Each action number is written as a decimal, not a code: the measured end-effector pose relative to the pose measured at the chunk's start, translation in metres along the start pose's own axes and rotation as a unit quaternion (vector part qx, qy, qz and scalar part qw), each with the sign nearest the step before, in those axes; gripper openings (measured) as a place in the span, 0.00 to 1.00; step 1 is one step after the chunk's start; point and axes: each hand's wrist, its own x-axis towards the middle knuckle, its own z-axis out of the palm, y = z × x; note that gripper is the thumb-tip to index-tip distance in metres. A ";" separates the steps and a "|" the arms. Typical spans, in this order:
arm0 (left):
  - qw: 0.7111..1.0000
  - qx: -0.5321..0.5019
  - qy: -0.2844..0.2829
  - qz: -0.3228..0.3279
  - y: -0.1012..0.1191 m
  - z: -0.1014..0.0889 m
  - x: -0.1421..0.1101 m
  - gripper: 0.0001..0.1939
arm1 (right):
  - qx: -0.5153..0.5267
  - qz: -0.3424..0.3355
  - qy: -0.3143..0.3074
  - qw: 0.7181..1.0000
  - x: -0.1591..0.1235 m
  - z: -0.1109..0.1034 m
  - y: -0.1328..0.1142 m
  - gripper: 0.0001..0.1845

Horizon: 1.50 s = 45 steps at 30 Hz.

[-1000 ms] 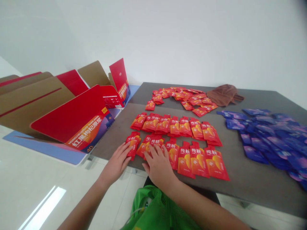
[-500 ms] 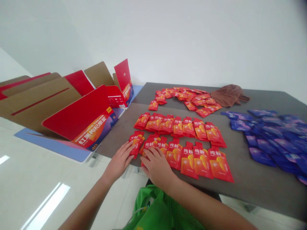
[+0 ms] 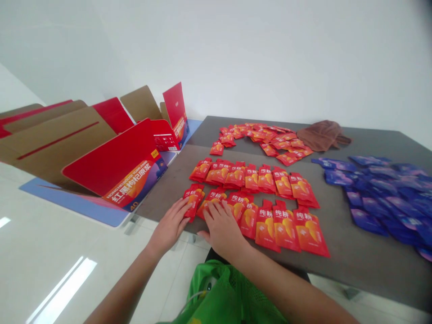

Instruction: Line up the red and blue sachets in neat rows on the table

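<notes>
Near the table's [image 3: 351,252] front edge, two rows of red pouches [image 3: 248,220] are laid out, left hand [image 3: 168,229] thumb-apart, right [image 3: 224,231] loosely spread; red heap [image 3: 283,138] behind and blue heap [image 3: 388,198] rightward, both unlined.

Indoor packing area, dark table [image 3: 340,216], open cartons [image 3: 114,166], sorted pouches [image 3: 266,225]
</notes>
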 end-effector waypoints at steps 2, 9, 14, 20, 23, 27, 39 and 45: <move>1.000 -0.006 -0.007 -0.002 0.000 -0.002 0.001 0.22 | 0.009 -0.028 -0.013 0.999 0.001 0.002 0.000 0.32; 1.000 -0.009 -0.011 -0.002 0.000 -0.002 0.002 0.23 | 0.036 -0.041 -0.004 0.998 -0.002 -0.001 0.001 0.29; 1.000 -0.003 -0.002 -0.007 0.001 0.000 0.000 0.22 | 0.015 0.077 0.065 0.995 -0.020 -0.010 0.000 0.25; 1.000 0.003 -0.004 -0.005 0.000 0.002 0.000 0.22 | -0.029 0.154 0.058 0.986 -0.038 -0.013 0.006 0.20; 1.000 0.003 -0.007 -0.010 0.000 0.002 0.001 0.22 | -0.025 0.128 0.066 0.989 -0.036 -0.007 0.010 0.17; 1.000 0.004 -0.007 -0.013 0.001 0.001 0.001 0.22 | -0.032 0.069 0.064 0.995 -0.032 -0.001 0.012 0.16; 1.000 0.003 -0.003 -0.009 0.000 -0.002 0.001 0.22 | -0.068 0.085 0.072 0.991 -0.034 0.008 0.030 0.20; 1.000 -0.004 -0.019 0.001 -0.003 -0.006 0.003 0.23 | -0.080 0.096 0.154 0.980 -0.027 -0.007 0.035 0.20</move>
